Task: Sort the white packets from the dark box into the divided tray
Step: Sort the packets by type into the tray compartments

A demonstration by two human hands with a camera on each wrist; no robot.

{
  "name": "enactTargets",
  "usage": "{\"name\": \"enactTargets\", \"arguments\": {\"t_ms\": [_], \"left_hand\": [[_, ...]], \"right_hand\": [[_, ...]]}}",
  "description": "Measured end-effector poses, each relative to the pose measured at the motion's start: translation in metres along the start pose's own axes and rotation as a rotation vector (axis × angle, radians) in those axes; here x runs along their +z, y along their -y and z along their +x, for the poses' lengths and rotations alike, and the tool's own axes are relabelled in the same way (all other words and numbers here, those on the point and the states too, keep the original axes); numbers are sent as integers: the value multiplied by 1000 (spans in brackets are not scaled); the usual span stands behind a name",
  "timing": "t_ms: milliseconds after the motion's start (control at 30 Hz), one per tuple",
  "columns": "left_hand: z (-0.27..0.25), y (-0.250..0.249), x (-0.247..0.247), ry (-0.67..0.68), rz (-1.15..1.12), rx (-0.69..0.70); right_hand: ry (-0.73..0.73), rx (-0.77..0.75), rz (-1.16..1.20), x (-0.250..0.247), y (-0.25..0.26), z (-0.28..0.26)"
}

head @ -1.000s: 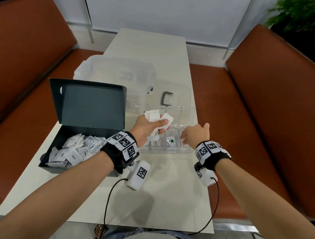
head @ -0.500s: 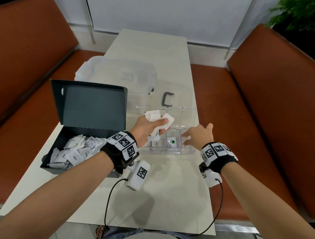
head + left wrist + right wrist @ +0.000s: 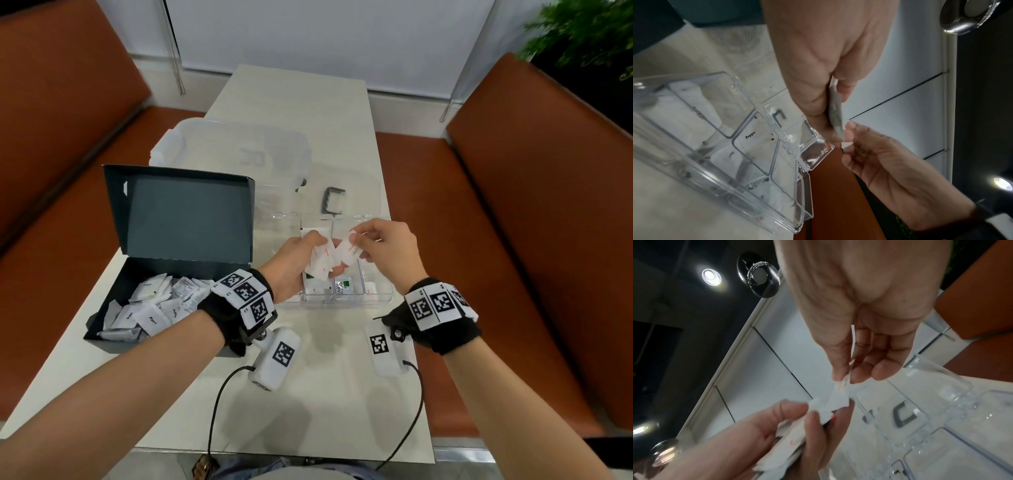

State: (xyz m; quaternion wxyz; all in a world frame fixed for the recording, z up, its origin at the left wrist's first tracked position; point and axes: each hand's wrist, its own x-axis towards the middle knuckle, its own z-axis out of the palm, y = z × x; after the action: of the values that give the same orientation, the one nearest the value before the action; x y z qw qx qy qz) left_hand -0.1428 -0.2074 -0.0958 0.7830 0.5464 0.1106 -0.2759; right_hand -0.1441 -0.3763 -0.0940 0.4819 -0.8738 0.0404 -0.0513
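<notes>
Above the clear divided tray [image 3: 383, 301], my left hand [image 3: 317, 245] grips a small stack of white packets [image 3: 322, 265] with red print. My right hand [image 3: 358, 243] has come up against it and pinches the top packet [image 3: 346, 255] between thumb and fingertips; that pinch shows in the right wrist view on the packet [image 3: 836, 400]. In the left wrist view the stack [image 3: 835, 113] is seen edge-on in my left hand. The open dark box [image 3: 113, 339] at the left holds several more white packets [image 3: 150, 308]. Some tray compartments [image 3: 756, 142] hold packets.
A clear plastic tub [image 3: 233, 150] lies behind the box, and a grey handle [image 3: 334, 200] sits just beyond the tray. Brown benches [image 3: 534, 240] flank the narrow table. Wrist-camera cables [image 3: 219, 404] trail over the table's near edge.
My right hand has left the tray's front right compartment, risen up and left to the left hand, and taken hold of one packet from the stack. The left hand stayed above the tray.
</notes>
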Motion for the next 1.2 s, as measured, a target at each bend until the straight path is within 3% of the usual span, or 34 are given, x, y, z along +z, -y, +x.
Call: {"name": "enactTargets", "arguments": {"t_ms": [133,267,400,533,733,967,1200], "left_hand": [[-6,0,-9,47,-37,30],[-8,2,-19,-2,134,133],[-10,4,-24,-44,204,234],[-13,5,-28,-36,145,262],[-17,4,-34,36,119,255],[-20,5,-32,76,207,284],[-16,4,-24,26,315,285]], "right_hand": [[-43,9,111,-15,3,1],[135,10,269,-20,16,-3],[252,79,241,-12,27,-8],[224,158,259,-3,31,-12],[156,143,300,11,32,-18],[122,163,338,14,34,-21],[153,142,283,7,29,-20]]}}
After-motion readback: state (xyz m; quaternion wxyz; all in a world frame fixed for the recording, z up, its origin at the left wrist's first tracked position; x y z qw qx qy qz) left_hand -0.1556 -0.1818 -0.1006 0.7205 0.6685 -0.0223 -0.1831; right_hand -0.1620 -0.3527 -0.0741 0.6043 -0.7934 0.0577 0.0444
